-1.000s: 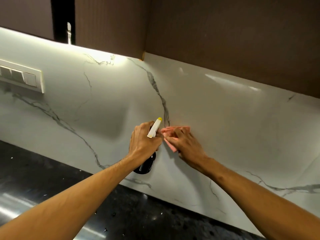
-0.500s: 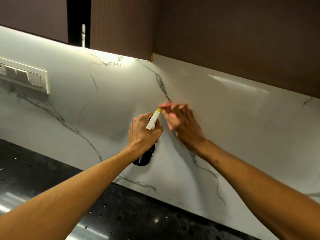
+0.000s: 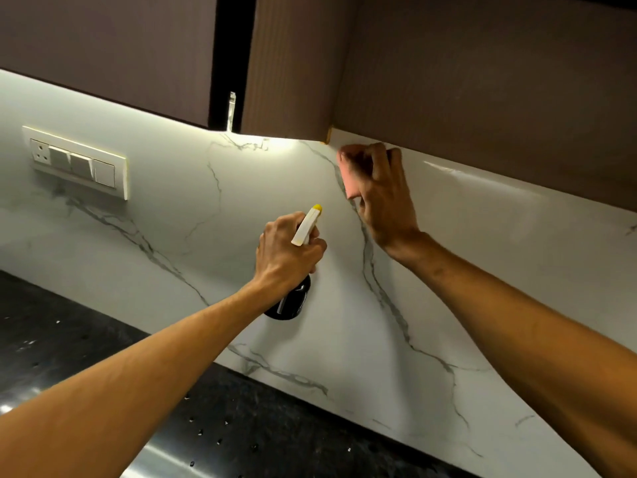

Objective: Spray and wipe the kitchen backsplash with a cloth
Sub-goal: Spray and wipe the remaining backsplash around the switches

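My left grip (image 3: 286, 250) is clenched round the neck of the spray bottle (image 3: 291, 301), held just in front of the marble backsplash (image 3: 172, 243) and above the black bench (image 3: 69, 322). The bottle's long axis stands steep: dark base down, white head up and leaning right, yellow nozzle tip (image 3: 317, 207) aimed at the wall. My right grip (image 3: 382, 198), somewhat blurred, grasps a bunched pink cloth (image 3: 348, 170) against the backsplash's top edge, just under the brown cabinet (image 3: 482, 81).

Glossy white, grey-veined backsplash (image 3: 482, 270); pink cloth (image 3: 347, 174) bunched against its top edge; dark spray bottle (image 3: 291, 303), white head and yellow tip, held tilted, nozzle toward it.
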